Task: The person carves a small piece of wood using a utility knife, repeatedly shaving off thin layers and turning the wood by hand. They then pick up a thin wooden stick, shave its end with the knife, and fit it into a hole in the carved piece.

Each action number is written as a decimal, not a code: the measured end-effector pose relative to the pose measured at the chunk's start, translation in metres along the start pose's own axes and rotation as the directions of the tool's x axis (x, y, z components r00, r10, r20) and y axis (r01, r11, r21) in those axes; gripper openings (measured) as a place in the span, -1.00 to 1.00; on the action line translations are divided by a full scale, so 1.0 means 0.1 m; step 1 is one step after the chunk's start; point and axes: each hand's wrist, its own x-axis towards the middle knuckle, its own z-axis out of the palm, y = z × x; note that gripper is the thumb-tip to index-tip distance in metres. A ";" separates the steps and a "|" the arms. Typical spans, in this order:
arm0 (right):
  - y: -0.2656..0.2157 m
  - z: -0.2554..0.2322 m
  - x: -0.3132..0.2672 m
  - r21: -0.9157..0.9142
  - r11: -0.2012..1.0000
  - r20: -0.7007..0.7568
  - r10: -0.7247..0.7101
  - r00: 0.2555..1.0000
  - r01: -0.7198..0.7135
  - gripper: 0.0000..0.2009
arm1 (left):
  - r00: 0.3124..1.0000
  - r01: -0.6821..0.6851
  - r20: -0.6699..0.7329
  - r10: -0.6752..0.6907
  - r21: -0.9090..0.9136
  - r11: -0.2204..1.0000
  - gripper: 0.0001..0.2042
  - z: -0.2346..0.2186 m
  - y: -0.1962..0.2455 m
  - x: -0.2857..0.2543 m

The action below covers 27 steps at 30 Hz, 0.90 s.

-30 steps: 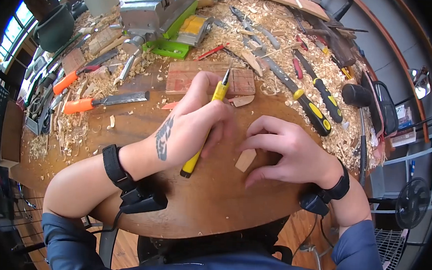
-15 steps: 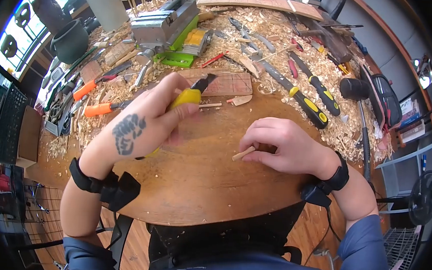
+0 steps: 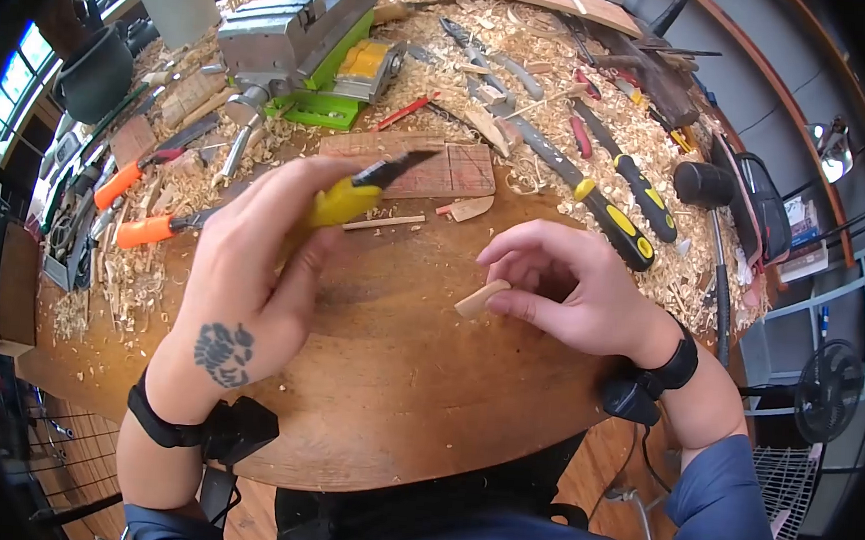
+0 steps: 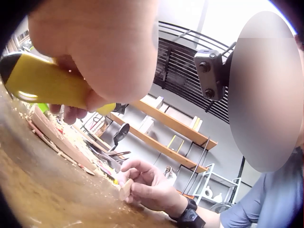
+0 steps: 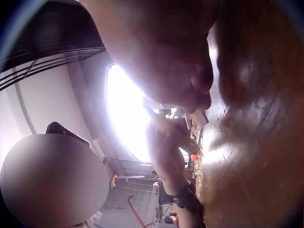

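Note:
My left hand [image 3: 253,257] grips a yellow utility knife [image 3: 345,204] with a black front end. Its dark blade points up and to the right in the head view, apart from the right hand. Much of the handle is hidden by the fingers there, but its yellow body [image 4: 47,80] shows large in the left wrist view. Across the table, my right hand [image 3: 567,284] pinches a small flat piece of wood [image 3: 481,298] between thumb and fingers, close over the tabletop. One end of that piece sticks out to the left; the fingers cover the other.
Beyond the hands lie a reddish board [image 3: 459,172], a thin wood strip [image 3: 386,223] and a small wooden blade shape [image 3: 472,209]. A vise [image 3: 298,35] stands back left. Orange-handled chisels [image 3: 144,232], yellow-black rasps [image 3: 624,233] and a mallet [image 3: 704,186] lie among shavings.
The left hand has moved left with the knife, away from the right hand, and the knife has tilted over. In the right hand the wood piece has been turned.

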 end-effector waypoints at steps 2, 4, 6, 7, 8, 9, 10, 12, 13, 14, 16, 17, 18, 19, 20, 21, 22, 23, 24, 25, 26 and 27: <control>0.06 0.01 -0.03 0.139 0.982 0.006 0.130 0.991 -0.130 -0.74 | 1.000 0.004 -0.007 -0.004 -0.001 1.000 -0.65 -0.02 -0.03 0.02; 0.11 0.02 -0.01 0.190 0.979 -0.003 0.080 0.997 -0.078 -0.77 | 1.000 0.006 -0.017 -0.006 0.011 1.000 -0.64 -0.02 -0.06 0.04; 0.04 -0.03 -0.01 0.121 0.989 0.032 0.082 0.996 -0.086 -0.78 | 0.997 0.077 0.011 -0.076 -0.078 0.994 -0.67 -0.01 -0.05 0.05; 0.01 -0.05 0.00 0.048 0.995 0.061 0.085 0.994 -0.088 -0.80 | 0.997 0.079 0.012 -0.079 -0.074 0.994 -0.67 0.01 -0.04 0.05; 0.01 -0.05 0.01 0.050 0.995 0.060 0.084 0.995 -0.087 -0.80 | 1.000 0.010 0.024 -0.008 -0.046 0.999 -0.69 0.04 -0.04 0.05; 0.02 -0.05 0.02 0.051 0.998 0.062 0.017 0.998 -0.021 -0.79 | 0.997 -0.062 0.041 0.063 -0.022 0.998 -0.72 0.07 -0.04 0.05; 0.02 -0.05 0.03 0.048 0.998 0.063 -0.048 0.997 0.045 -0.77 | 0.997 -0.066 0.043 0.067 -0.026 0.997 -0.72 0.08 -0.03 0.05; 0.10 -0.05 0.05 0.063 0.994 0.041 -0.092 0.995 0.089 -0.76 | 0.983 -0.087 0.159 0.091 -0.031 0.996 -0.74 0.11 -0.01 0.03; 0.13 -0.04 0.05 0.081 0.987 0.021 -0.141 0.990 0.138 -0.76 | 0.974 -0.106 0.200 0.103 0.001 0.994 -0.71 0.10 0.01 0.04; 0.13 -0.06 0.06 0.084 0.987 0.018 -0.138 0.990 0.136 -0.76 | 0.974 -0.106 0.204 0.103 0.000 0.994 -0.71 0.11 -0.01 0.05; 0.13 -0.07 0.07 0.084 0.989 0.031 -0.127 0.991 0.124 -0.75 | 0.942 -0.275 0.206 0.265 0.021 0.961 -0.71 0.14 -0.06 0.06; 0.15 -0.08 0.08 0.075 0.987 0.027 -0.145 0.989 0.142 -0.75 | 0.941 -0.275 0.210 0.265 0.019 0.961 -0.71 0.18 -0.07 0.06; 0.15 -0.08 0.08 0.076 0.987 0.024 -0.142 0.990 0.140 -0.75 | 0.932 -0.323 0.193 0.308 0.051 0.945 -0.73 0.22 -0.07 0.06; 0.14 -0.09 0.08 0.087 0.987 0.033 -0.136 0.990 0.133 -0.76 | 0.920 -0.369 0.177 0.351 0.084 0.925 -0.74 0.25 -0.07 0.06; 0.13 -0.10 0.08 0.097 0.987 0.041 -0.132 0.990 0.128 -0.77 | 0.918 -0.372 0.179 0.353 0.083 0.925 -0.74 0.28 -0.05 0.06; 0.13 -0.10 0.09 0.097 0.987 0.038 -0.131 0.991 0.127 -0.77 | 0.927 -0.350 0.174 0.332 0.083 0.933 -0.76 0.31 -0.03 0.05; 0.13 -0.10 0.09 0.122 0.985 0.040 -0.130 0.991 0.124 -0.77 | 0.935 -0.328 0.170 0.310 0.083 0.941 -0.77 0.34 -0.01 0.04; 0.14 -0.09 0.08 0.148 0.981 0.042 -0.129 0.991 0.122 -0.77 | 0.935 -0.328 0.174 0.310 0.082 0.941 -0.77 0.35 -0.01 0.04; 0.14 -0.09 0.08 0.151 0.981 0.040 -0.128 0.991 0.121 -0.77 | 0.927 -0.341 0.195 0.320 0.082 0.937 -0.78 0.37 -0.01 0.05; 0.15 -0.09 0.08 0.150 0.981 0.036 -0.127 0.991 0.120 -0.77 | 0.919 -0.354 0.216 0.330 0.081 0.932 -0.78 0.39 -0.02 0.06; 0.16 -0.09 0.08 0.149 0.982 0.033 -0.126 0.992 0.119 -0.77 | 0.918 -0.354 0.220 0.330 0.081 0.932 -0.78 0.41 -0.02 0.06; 0.16 -0.09 0.08 0.153 0.981 0.030 -0.124 0.992 0.119 -0.77 | 0.919 -0.365 0.200 0.341 0.102 0.925 -0.78 0.43 -0.03 0.07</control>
